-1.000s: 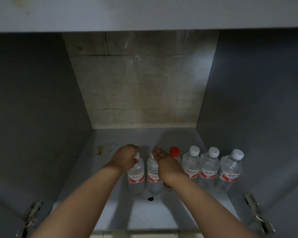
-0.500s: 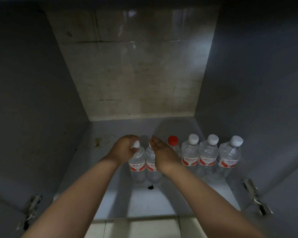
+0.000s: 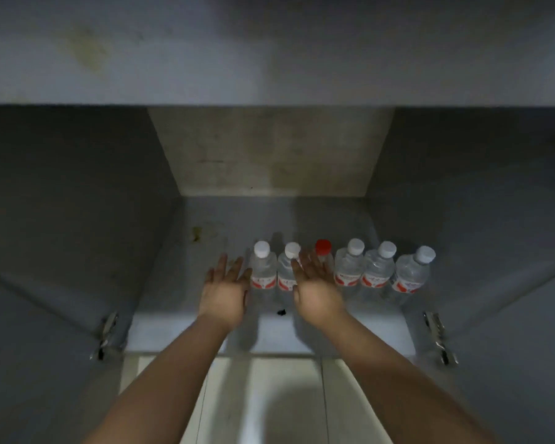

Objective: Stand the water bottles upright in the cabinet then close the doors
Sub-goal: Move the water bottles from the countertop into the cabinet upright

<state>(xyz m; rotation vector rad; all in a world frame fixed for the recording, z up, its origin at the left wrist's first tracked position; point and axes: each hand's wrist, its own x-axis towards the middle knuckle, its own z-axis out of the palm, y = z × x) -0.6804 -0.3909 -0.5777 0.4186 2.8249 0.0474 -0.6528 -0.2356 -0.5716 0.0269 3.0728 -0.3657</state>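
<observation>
- Grey walls enclose the open cabinet (image 3: 77, 193), with a paler, stained back panel at 12 o'clock and a broad grey slab across the top of the view.
- Both doors stand swung outward: the left door (image 3: 29, 331) at 8 o'clock and the right door (image 3: 526, 331) at 4 o'clock, each with a metal hinge (image 3: 108, 334) showing near the front corner of the cabinet floor (image 3: 186, 334).
- Six water bottles (image 3: 378, 267) stand upright in a row across the floor, running from the centre toward 3 o'clock, close beside one another.
- Five carry white caps; the red-capped bottle (image 3: 323, 248) is third from the left and sits slightly behind the row, partly hidden by the right hand.
- Red-and-white labels wrap the lower bodies; the print is too blurred to read.
- The left hand (image 3: 226, 291) is spread with straight fingers, holding nothing, just at 9 o'clock of the leftmost bottle (image 3: 263, 267); whether it touches the bottle cannot be told.
- The right hand (image 3: 316, 288) is likewise flat and empty, fingers extended, in front of the second bottle (image 3: 289, 269) and the red-capped one.
- A small dark spot (image 3: 281, 312) lies on the floor between the two wrists.
- A yellowish stain (image 3: 196, 233) marks the floor at 10 o'clock of the bottles.
- Pale floor tiles (image 3: 269, 398) show below the cabinet's front edge, at 6 o'clock.
</observation>
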